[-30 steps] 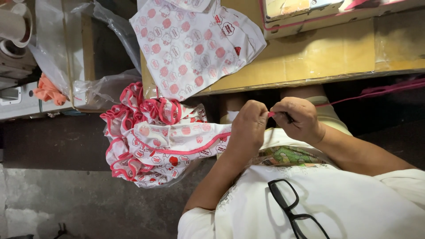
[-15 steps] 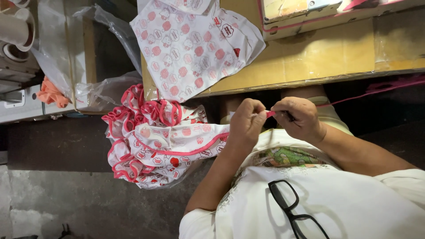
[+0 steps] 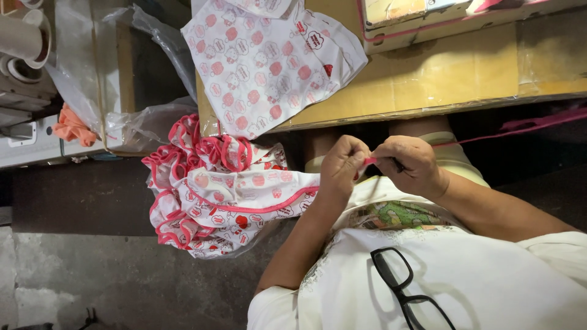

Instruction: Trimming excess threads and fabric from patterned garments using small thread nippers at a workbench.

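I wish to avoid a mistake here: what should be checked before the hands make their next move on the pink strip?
1. Grip: left hand and right hand both pinch the pink strip: ok.
2. Long end of the strip free: it runs off to the right below the table, with its end out of view: cannot tell.
3. Dark item in the right fingers: too small to identify: cannot tell.
4. Garment pile clear of the fingers: ok.
5. Sight: glasses hang on the shirt, unworn: probably not ok.
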